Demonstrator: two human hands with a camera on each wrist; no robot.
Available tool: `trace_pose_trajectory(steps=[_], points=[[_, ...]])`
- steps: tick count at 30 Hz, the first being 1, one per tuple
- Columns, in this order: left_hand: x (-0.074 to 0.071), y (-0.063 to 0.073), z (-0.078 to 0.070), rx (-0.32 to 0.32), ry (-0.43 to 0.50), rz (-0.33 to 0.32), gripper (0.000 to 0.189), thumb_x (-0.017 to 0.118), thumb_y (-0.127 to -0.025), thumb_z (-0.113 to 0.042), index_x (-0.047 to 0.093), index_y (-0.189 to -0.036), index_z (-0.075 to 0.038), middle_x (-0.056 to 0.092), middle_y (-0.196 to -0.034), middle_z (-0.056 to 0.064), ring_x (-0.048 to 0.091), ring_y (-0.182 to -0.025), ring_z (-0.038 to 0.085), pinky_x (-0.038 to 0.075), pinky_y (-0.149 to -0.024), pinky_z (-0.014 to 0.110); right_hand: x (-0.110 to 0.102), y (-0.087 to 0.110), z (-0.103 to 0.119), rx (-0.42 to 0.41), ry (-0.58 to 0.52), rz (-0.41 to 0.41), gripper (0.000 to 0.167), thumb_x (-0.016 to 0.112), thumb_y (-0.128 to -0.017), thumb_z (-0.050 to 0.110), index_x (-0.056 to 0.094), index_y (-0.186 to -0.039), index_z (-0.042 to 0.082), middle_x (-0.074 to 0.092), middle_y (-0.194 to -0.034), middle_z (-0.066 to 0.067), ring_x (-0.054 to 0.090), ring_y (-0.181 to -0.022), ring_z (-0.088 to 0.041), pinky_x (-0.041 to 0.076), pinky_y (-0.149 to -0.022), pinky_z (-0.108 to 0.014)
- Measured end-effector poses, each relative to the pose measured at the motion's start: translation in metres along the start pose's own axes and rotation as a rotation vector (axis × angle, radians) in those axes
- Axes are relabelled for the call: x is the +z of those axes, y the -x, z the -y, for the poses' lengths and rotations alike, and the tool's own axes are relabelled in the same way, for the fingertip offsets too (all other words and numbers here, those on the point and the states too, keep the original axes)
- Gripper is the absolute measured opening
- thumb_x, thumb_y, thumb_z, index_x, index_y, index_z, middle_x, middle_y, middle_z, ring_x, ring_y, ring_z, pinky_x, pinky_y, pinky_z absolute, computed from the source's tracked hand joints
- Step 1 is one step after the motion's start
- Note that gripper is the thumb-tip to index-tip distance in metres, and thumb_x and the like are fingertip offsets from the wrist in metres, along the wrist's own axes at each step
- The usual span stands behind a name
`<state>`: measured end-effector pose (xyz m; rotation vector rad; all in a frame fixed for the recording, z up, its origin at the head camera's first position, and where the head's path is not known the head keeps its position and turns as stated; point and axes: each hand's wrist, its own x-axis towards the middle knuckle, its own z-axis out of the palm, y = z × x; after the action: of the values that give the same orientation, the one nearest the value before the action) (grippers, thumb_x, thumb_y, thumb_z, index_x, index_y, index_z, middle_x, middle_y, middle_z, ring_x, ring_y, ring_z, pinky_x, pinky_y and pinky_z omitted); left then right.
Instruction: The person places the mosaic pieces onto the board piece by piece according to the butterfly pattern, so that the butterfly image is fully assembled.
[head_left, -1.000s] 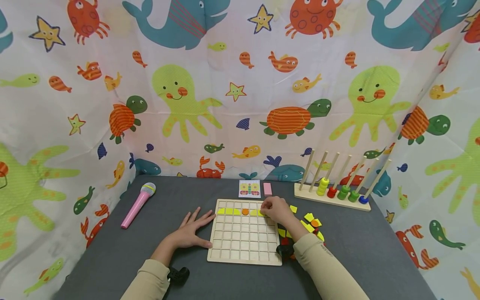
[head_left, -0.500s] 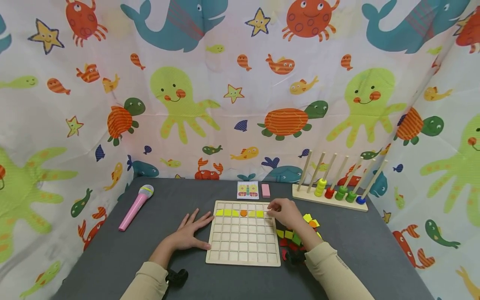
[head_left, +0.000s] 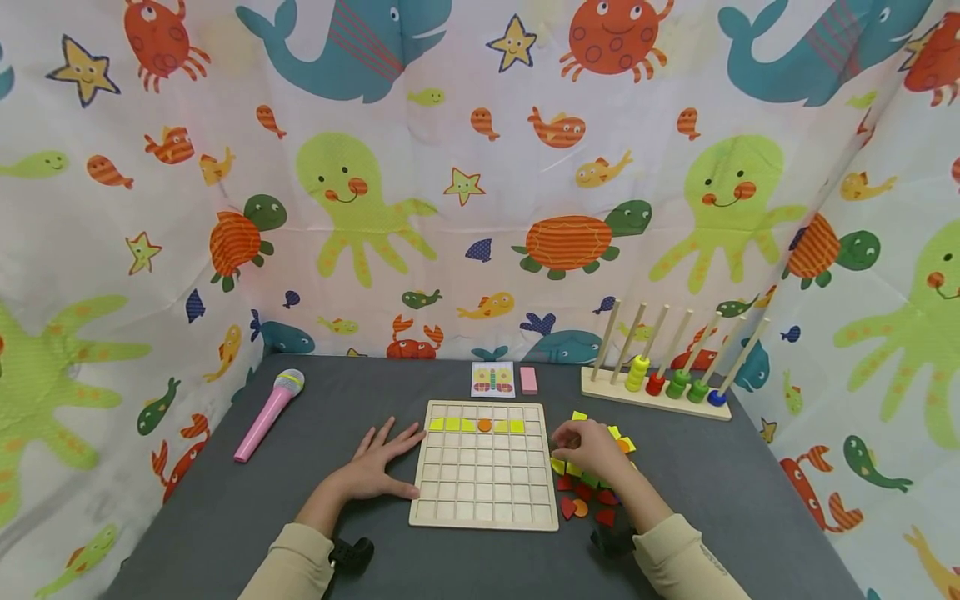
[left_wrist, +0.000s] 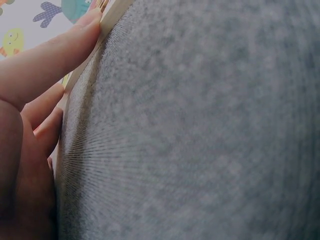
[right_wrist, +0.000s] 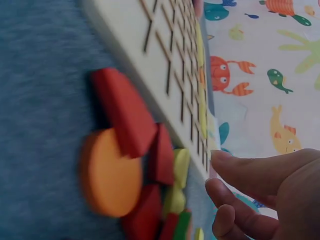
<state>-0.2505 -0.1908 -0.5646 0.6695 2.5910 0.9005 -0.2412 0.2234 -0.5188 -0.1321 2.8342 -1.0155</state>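
A pale wooden grid board (head_left: 483,485) lies on the table, with yellow tiles (head_left: 453,425) and one orange disc (head_left: 485,425) in its second row from the top. My left hand (head_left: 372,472) spreads its fingers beside the board, thumb and fingertips against the left edge. Over loose pieces to the board's right hovers my right hand (head_left: 594,452). Thumb and fingers are bent slightly, and the right wrist view shows a gap between them with nothing held. Below that hand lie red pieces (right_wrist: 125,112), another orange disc (right_wrist: 111,172), and yellow and green pieces, partly hidden by it.
A printed butterfly card (head_left: 492,379) and a pink block (head_left: 528,381) lie behind the board. At the back right stands a wooden peg rack (head_left: 652,398) with coloured rings. A pink toy microphone (head_left: 268,417) lies at left. A sea-animal curtain (head_left: 465,233) surrounds the table.
My right hand has left the yellow tile at the row's right end and moved right, over the loose pieces. The left hand stays at the board's edge.
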Motion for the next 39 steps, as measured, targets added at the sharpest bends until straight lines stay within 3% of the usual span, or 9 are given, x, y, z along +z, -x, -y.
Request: trace_pose_trajectory(steps=[7, 14, 21, 27, 32, 35, 39], points=[[0.0, 0.003, -0.001, -0.016, 0.007, -0.002, 0.103, 0.079, -0.075, -0.063, 0.03, -0.16, -0.031, 0.017, -0.17, -0.001, -0.012, -0.156, 0.039, -0.013, -0.119, 0.064, 0.007, 0.009, -0.011, -0.016, 0.02, 0.038, 0.019, 0.085, -0.081, 0.017, 0.077, -0.098, 0.018, 0.067, -0.086, 0.005, 0.055, -0.075, -0.015, 0.05, -0.07, -0.032], [0.001, 0.001, 0.002, -0.035, 0.001, -0.003, 0.104, 0.079, -0.074, -0.065, 0.029, -0.16, -0.034, 0.016, -0.17, -0.004, -0.013, -0.156, 0.036, -0.013, -0.12, 0.063, 0.005, 0.012, -0.01, -0.016, 0.048, 0.06, 0.02, 0.085, -0.082, 0.016, 0.078, -0.101, 0.015, 0.07, -0.088, 0.004, 0.057, -0.076, -0.014, 0.052, -0.073, -0.033], [0.0, 0.001, 0.0, -0.032, 0.009, -0.003, 0.104, 0.079, -0.074, -0.064, 0.029, -0.16, -0.033, 0.017, -0.17, -0.003, -0.013, -0.156, 0.038, -0.013, -0.12, 0.063, 0.001, 0.006, -0.004, 0.02, 0.047, 0.09, 0.013, 0.08, -0.087, 0.014, 0.078, -0.099, 0.013, 0.065, -0.082, 0.001, 0.055, -0.074, -0.017, 0.05, -0.067, -0.03], [0.001, 0.001, 0.0, -0.022, -0.003, -0.009, 0.104, 0.079, -0.075, -0.064, 0.03, -0.16, -0.032, 0.017, -0.17, -0.002, -0.012, -0.156, 0.038, -0.012, -0.12, 0.063, -0.007, -0.004, -0.002, 0.03, -0.024, 0.052, 0.004, 0.074, -0.092, 0.015, 0.072, -0.093, 0.011, 0.067, -0.083, -0.001, 0.06, -0.073, -0.017, 0.052, -0.065, -0.028], [0.001, 0.001, 0.0, -0.009, -0.018, -0.018, 0.105, 0.08, -0.074, -0.062, 0.03, -0.16, -0.027, 0.018, -0.17, 0.003, -0.011, -0.156, 0.04, -0.011, -0.119, 0.064, -0.013, -0.012, 0.0, -0.004, -0.194, 0.028, 0.016, 0.069, -0.096, 0.012, 0.071, -0.11, 0.006, 0.074, -0.085, -0.006, 0.07, -0.07, -0.022, 0.056, -0.06, -0.031], [0.0, 0.001, -0.001, -0.012, -0.014, -0.014, 0.106, 0.08, -0.074, -0.063, 0.03, -0.161, -0.027, 0.018, -0.17, 0.003, -0.012, -0.156, 0.04, -0.012, -0.119, 0.065, -0.014, -0.015, 0.001, -0.033, -0.208, 0.013, 0.025, 0.067, -0.098, 0.016, 0.072, -0.121, 0.008, 0.073, -0.085, -0.008, 0.064, -0.069, -0.023, 0.049, -0.055, -0.03], [0.0, 0.001, -0.002, -0.022, -0.015, -0.007, 0.105, 0.078, -0.074, -0.065, 0.029, -0.16, -0.03, 0.016, -0.17, -0.001, -0.013, -0.156, 0.038, -0.013, -0.119, 0.064, -0.015, -0.019, 0.003, -0.041, -0.21, -0.005, 0.028, 0.067, -0.099, 0.021, 0.069, -0.124, 0.008, 0.071, -0.087, -0.012, 0.058, -0.068, -0.021, 0.044, -0.054, -0.029]])
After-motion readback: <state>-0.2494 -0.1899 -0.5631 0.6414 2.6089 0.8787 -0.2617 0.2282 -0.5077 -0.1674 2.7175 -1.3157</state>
